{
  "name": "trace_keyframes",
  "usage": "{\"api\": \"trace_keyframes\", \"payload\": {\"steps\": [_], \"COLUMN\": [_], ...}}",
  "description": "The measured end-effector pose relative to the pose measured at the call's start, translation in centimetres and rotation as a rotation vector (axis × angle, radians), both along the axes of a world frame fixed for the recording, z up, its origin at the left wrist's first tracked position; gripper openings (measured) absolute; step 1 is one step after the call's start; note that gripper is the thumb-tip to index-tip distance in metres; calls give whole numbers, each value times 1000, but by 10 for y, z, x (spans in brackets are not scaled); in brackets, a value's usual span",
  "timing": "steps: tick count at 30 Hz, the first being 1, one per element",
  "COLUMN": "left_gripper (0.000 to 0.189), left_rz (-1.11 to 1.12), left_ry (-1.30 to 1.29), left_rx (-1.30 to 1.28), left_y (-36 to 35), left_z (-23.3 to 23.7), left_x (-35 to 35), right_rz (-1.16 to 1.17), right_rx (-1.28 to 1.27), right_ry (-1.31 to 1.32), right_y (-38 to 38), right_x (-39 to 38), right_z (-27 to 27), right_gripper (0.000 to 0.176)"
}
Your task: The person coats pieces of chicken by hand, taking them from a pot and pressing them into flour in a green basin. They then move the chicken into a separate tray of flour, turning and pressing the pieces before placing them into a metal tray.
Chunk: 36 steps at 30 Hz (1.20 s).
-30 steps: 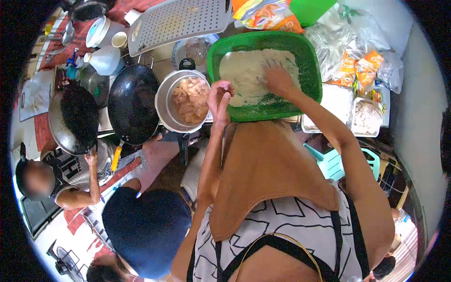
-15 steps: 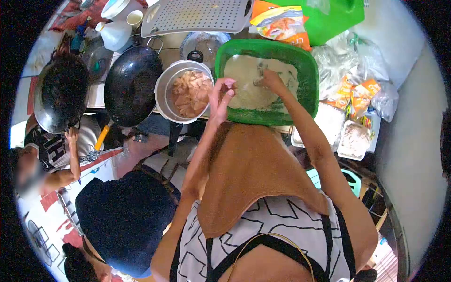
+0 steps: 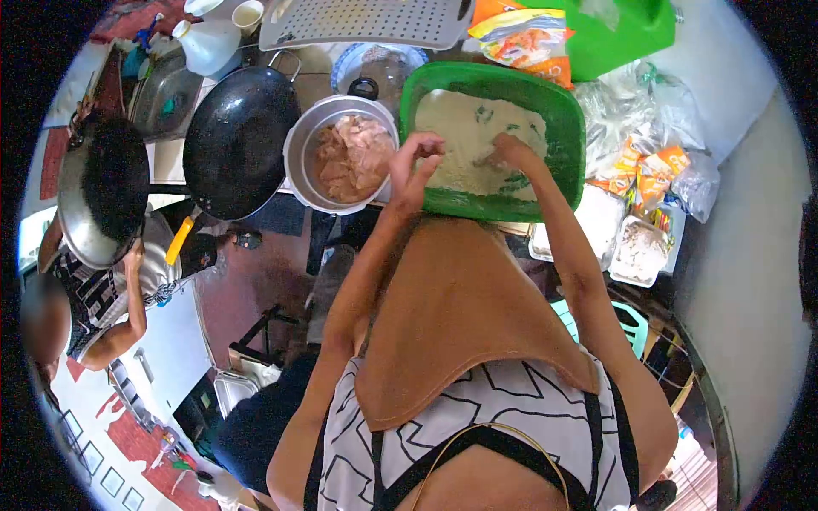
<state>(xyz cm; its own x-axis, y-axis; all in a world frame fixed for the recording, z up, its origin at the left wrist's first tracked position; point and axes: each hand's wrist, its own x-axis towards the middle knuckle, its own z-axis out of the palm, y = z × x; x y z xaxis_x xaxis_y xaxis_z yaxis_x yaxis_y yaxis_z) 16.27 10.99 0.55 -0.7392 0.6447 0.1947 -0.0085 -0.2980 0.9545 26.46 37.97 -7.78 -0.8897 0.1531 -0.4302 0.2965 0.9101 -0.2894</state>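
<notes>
A green basin (image 3: 578,153) holds a layer of pale flour-like powder (image 3: 460,119). My right hand (image 3: 517,156) reaches down into it, fingers bunched together at the powder; what they hold, if anything, is hidden. Over the basin's left rim hovers my left hand (image 3: 415,166), with fingers loosely curled, the thumb apart from them and nothing visible between. Close to its left stands a metal pot (image 3: 296,162) of raw meat pieces (image 3: 354,157). Small dark marks show in the powder's surface near my right hand.
A black wok (image 3: 239,145) sits left of the pot. Farther left, a person (image 3: 115,315) grips another wok (image 3: 102,196). A perforated grey tray (image 3: 366,21) and orange packet (image 3: 524,38) lie behind. Plastic bags (image 3: 630,111) and a white food tray (image 3: 639,251) are at right.
My right hand has shifted slightly right and down within the basin. The left hand's fingers have curled differently. A dark-clad figure at lower left has moved mostly out of sight; the far-left wok has tilted.
</notes>
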Motion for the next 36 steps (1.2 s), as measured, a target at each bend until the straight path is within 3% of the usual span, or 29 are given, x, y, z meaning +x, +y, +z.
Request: {"api": "trace_keyframes", "payload": {"steps": [2,4,7,11,13,14,16,17,19,20,22,23,25,26,28,29,30,32,36], "left_gripper": [28,26,26,31,31,31,27,24,24,24,24,25,25,25,26,26,26,25,25], "left_rz": [-5,38,-32,-136,-157,-174,-189,-190,-211,-226,-234,-236,-256,-243,-250,-255,-254,-246,-253], "left_ry": [56,168,155,101,84,65,81,95,86,80,57,45,39,50,18,11,7,11,36], "left_rx": [-50,-73,-57,-70,-52,-35,-10,13,26,31,52,71,70,65,66,68,68,56,51], "left_y": [-1,-2,-4,-8,-9,-10,-9,-9,-11,-12,-13,-12,-13,-13,-12,-12,-13,-14,-14], "left_z": [-3,2,5,1,1,2,4,6,8,9,9,9,10,9,2,5,8,11,10], "left_x": [-1,-3,-5,-12,-13,-13,-15,-17,-20,-20,-21,-20,-20,-20,-16,-18,-19,-18,-20], "right_rz": [102,-63,-125,-59,-403,-413,-377,-389,198,189,-270,-298,141,111,-643,-368,-374,-474,-701], "right_rx": [7,-118,-234,-277,-266,-265,-371,-366,-166,-163,-440,-437,-190,-187,-641,-499,-497,-882,-646], "right_ry": [14,3,-117,1,-48,-44,-305,-306,-11,-20,-59,-69,206,190,-37,-15,-24,155,-118], "right_y": [-6,-10,-33,-13,-13,-9,2,3,2,2,-2,0,2,-10,-39,-29,-21,-21,-47], "right_x": [-1,-1,-17,-7,-3,-3,-3,-2,4,5,11,15,29,29,8,18,28,40,35], "right_z": [3,-5,62,28,28,25,15,17,20,19,13,13,22,46,105,101,81,46,30], "right_gripper": [45,47,49,42,36,36,42,42,48,48,46,46,51,51,54,54,54,49,45]}}
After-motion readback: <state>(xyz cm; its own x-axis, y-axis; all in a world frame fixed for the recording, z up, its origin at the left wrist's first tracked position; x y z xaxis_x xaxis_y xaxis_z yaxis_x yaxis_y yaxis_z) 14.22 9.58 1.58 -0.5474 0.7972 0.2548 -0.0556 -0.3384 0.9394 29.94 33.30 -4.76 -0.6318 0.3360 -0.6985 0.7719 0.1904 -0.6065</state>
